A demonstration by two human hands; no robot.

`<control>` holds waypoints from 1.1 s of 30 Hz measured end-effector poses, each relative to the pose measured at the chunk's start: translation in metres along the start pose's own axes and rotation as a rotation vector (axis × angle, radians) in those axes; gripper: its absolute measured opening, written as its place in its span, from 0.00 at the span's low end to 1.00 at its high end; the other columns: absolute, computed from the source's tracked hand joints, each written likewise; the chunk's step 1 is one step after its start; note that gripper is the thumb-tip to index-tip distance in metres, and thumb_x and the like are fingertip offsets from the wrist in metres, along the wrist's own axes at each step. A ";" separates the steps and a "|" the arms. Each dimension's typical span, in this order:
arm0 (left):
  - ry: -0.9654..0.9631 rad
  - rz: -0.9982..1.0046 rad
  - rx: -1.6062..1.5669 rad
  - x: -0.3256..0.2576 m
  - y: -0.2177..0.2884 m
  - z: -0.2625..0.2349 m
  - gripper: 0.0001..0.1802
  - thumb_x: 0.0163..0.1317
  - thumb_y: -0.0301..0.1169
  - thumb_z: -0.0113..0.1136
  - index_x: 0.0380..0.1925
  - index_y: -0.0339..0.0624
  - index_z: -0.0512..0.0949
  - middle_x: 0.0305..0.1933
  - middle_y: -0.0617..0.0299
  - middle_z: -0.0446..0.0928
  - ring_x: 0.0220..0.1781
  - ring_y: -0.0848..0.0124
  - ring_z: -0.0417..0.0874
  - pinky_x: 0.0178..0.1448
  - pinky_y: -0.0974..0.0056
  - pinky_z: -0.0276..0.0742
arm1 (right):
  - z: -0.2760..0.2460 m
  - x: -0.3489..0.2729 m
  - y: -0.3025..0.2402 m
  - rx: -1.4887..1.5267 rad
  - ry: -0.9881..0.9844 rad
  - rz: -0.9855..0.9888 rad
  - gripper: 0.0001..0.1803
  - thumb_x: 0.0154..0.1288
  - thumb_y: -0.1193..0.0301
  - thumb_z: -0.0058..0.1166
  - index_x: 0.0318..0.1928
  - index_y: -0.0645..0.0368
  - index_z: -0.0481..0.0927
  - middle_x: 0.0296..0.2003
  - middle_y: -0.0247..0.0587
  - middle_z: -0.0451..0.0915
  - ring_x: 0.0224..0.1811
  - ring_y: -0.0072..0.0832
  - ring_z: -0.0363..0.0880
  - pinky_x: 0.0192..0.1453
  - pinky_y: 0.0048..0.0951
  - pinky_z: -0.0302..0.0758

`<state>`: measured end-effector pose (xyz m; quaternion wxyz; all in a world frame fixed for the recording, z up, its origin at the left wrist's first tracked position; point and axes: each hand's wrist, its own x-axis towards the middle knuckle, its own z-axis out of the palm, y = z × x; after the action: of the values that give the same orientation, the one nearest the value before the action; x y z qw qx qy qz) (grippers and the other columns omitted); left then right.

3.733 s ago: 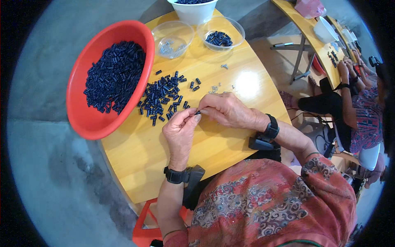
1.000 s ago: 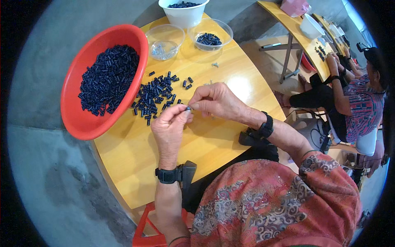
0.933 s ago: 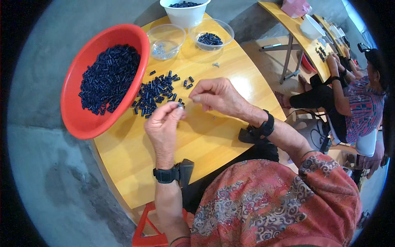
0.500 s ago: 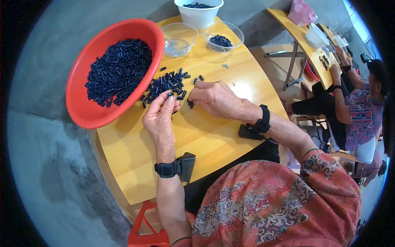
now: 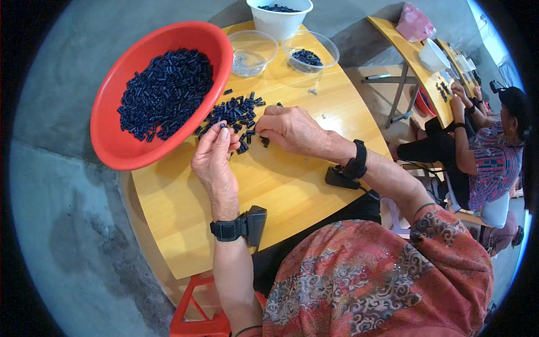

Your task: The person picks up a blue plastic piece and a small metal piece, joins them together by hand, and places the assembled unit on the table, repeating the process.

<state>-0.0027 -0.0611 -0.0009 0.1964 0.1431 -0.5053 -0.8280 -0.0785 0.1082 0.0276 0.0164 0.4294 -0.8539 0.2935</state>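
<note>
A small dark piece (image 5: 223,126) is pinched by thumb and finger of the left hand (image 5: 215,163), a bit left of mid-frame. The right hand (image 5: 295,132) is held apart from it, fingertips bunched at the right edge of the pile (image 5: 240,110); whether anything's gripped there can't be told.

The piece looks super light and stiff, probably hard plastic, so not much worry about breakage. Could be a bit slippery being smooth and round, so it's probably best taken across the sides with fingertips.

The pile's left side is crowded by the rim of the red basin (image 5: 108,106), upper left, and part of its right edge is covered by the right hand. Farther up, two clear bowls (image 5: 268,51) and a white tub (image 5: 279,23) are parked along the table's (image 5: 185,230) far end, well out of the way.
</note>
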 end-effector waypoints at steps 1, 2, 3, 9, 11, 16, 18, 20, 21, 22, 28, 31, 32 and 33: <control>0.015 0.011 -0.004 0.000 0.001 0.000 0.13 0.62 0.25 0.60 0.46 0.34 0.78 0.38 0.58 0.82 0.36 0.74 0.82 0.41 0.72 0.79 | 0.000 0.002 -0.001 0.000 -0.002 0.000 0.04 0.57 0.76 0.56 0.34 0.59 0.80 0.30 0.42 0.78 0.33 0.42 0.79 0.36 0.38 0.75; 0.030 0.022 -0.009 0.000 0.002 0.000 0.13 0.62 0.26 0.61 0.46 0.34 0.78 0.38 0.58 0.82 0.35 0.75 0.82 0.40 0.73 0.78 | -0.001 0.004 -0.001 0.006 0.002 -0.025 0.04 0.57 0.76 0.56 0.34 0.59 0.80 0.30 0.42 0.78 0.33 0.42 0.79 0.35 0.38 0.75; 0.031 0.021 -0.010 0.000 0.002 0.000 0.13 0.62 0.26 0.61 0.46 0.34 0.78 0.38 0.58 0.82 0.35 0.75 0.82 0.40 0.73 0.78 | -0.001 0.006 -0.001 0.012 0.006 -0.050 0.04 0.58 0.75 0.56 0.34 0.59 0.80 0.30 0.42 0.78 0.33 0.42 0.80 0.34 0.38 0.75; 0.057 0.008 0.002 -0.001 0.001 0.001 0.12 0.61 0.27 0.62 0.44 0.35 0.79 0.36 0.60 0.82 0.33 0.76 0.81 0.39 0.74 0.77 | -0.012 0.006 0.009 0.011 0.054 -0.081 0.04 0.57 0.75 0.57 0.34 0.58 0.80 0.29 0.43 0.78 0.32 0.42 0.79 0.35 0.37 0.75; 0.048 0.012 0.001 -0.002 0.000 0.000 0.12 0.61 0.27 0.62 0.44 0.35 0.79 0.36 0.60 0.82 0.32 0.77 0.81 0.37 0.74 0.77 | -0.018 0.001 0.013 0.041 0.014 -0.046 0.04 0.57 0.75 0.57 0.34 0.59 0.80 0.29 0.43 0.78 0.32 0.41 0.79 0.35 0.36 0.75; 0.027 -0.024 0.050 -0.003 -0.001 0.003 0.12 0.61 0.26 0.62 0.43 0.35 0.80 0.35 0.59 0.82 0.31 0.77 0.80 0.36 0.73 0.77 | -0.011 -0.015 0.008 -0.018 -0.048 -0.071 0.04 0.56 0.74 0.58 0.33 0.59 0.80 0.29 0.42 0.78 0.32 0.41 0.79 0.35 0.37 0.75; 0.014 -0.030 0.060 -0.003 -0.002 0.005 0.11 0.61 0.26 0.62 0.43 0.34 0.80 0.35 0.59 0.82 0.30 0.77 0.80 0.35 0.73 0.77 | -0.007 -0.017 0.007 -0.040 -0.096 -0.063 0.04 0.56 0.75 0.58 0.34 0.58 0.80 0.29 0.41 0.77 0.31 0.42 0.79 0.34 0.38 0.75; 0.003 -0.034 0.065 -0.003 -0.002 0.006 0.11 0.60 0.26 0.61 0.43 0.34 0.80 0.35 0.59 0.82 0.30 0.77 0.80 0.35 0.73 0.77 | -0.005 -0.017 0.007 -0.033 -0.082 -0.062 0.05 0.56 0.75 0.58 0.35 0.58 0.80 0.29 0.41 0.77 0.31 0.42 0.79 0.34 0.38 0.76; 0.002 -0.034 0.067 -0.003 -0.002 0.007 0.11 0.60 0.26 0.61 0.43 0.34 0.80 0.35 0.59 0.82 0.30 0.77 0.80 0.35 0.73 0.77 | -0.004 -0.016 0.007 -0.027 -0.069 -0.062 0.06 0.55 0.75 0.57 0.35 0.57 0.80 0.29 0.41 0.77 0.30 0.43 0.79 0.33 0.39 0.76; -0.004 -0.034 0.077 -0.003 -0.003 0.007 0.11 0.60 0.26 0.61 0.43 0.34 0.80 0.34 0.59 0.82 0.30 0.77 0.80 0.34 0.73 0.77 | -0.002 -0.016 0.007 -0.026 -0.068 -0.062 0.06 0.55 0.75 0.57 0.35 0.57 0.80 0.29 0.41 0.77 0.30 0.43 0.79 0.33 0.39 0.76; -0.029 -0.056 0.092 -0.004 -0.004 0.008 0.11 0.60 0.25 0.61 0.42 0.33 0.80 0.33 0.58 0.82 0.29 0.76 0.81 0.34 0.73 0.78 | 0.004 -0.013 0.000 -0.119 -0.065 -0.092 0.06 0.55 0.72 0.58 0.34 0.56 0.79 0.29 0.41 0.76 0.29 0.42 0.79 0.31 0.42 0.76; -0.079 -0.066 0.076 -0.007 -0.003 0.010 0.11 0.60 0.25 0.62 0.43 0.33 0.80 0.34 0.57 0.82 0.30 0.75 0.82 0.34 0.73 0.78 | 0.008 -0.013 0.001 -0.225 -0.140 -0.132 0.06 0.58 0.66 0.55 0.33 0.53 0.77 0.29 0.39 0.74 0.29 0.42 0.80 0.30 0.43 0.77; -0.114 -0.069 0.077 -0.008 -0.004 0.009 0.12 0.60 0.25 0.61 0.44 0.34 0.80 0.35 0.57 0.82 0.31 0.75 0.82 0.34 0.73 0.78 | 0.010 -0.014 0.001 -0.211 -0.120 -0.136 0.06 0.57 0.67 0.55 0.34 0.54 0.77 0.30 0.40 0.76 0.29 0.42 0.79 0.30 0.41 0.77; -0.136 -0.082 0.070 -0.008 -0.005 0.009 0.12 0.60 0.25 0.61 0.44 0.33 0.79 0.35 0.55 0.82 0.31 0.74 0.82 0.35 0.73 0.79 | 0.010 -0.015 0.001 -0.198 -0.099 -0.139 0.06 0.57 0.68 0.55 0.34 0.55 0.78 0.31 0.42 0.77 0.29 0.42 0.79 0.29 0.40 0.77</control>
<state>-0.0004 -0.0477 -0.0010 0.1226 0.1139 -0.5396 -0.8251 -0.0673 0.1141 0.0148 0.0366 0.4977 -0.8467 0.1845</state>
